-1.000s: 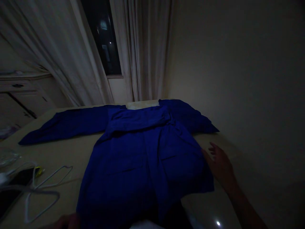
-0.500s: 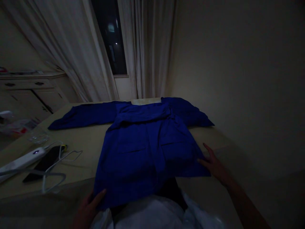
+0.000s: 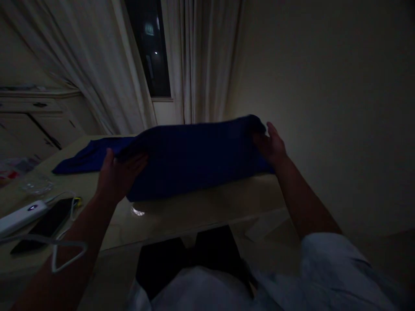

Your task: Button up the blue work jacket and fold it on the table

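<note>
The blue belted jacket (image 3: 194, 160) lies across the table, its lower part lifted and folded back toward the far side. My left hand (image 3: 121, 175) holds the raised cloth at its left side, thumb up and fingers against the fabric. At the right corner of the fold, my right hand (image 3: 272, 147) grips the cloth, with some fingertips hidden in shadow. One jacket sleeve (image 3: 92, 153) stretches out flat to the left. The belt and pocket flaps are hidden under the fold.
On the table (image 3: 194, 211), to the left, are a white power strip-like device (image 3: 24, 218), a dark phone (image 3: 47, 224), a white cable (image 3: 69, 259) and a clear glass dish (image 3: 37, 185). Curtains (image 3: 201, 60) and a wooden cabinet (image 3: 29, 114) stand behind.
Both hands have moved up and away from me, carrying the jacket's lower edge over its upper part. The near part of the table is now uncovered.
</note>
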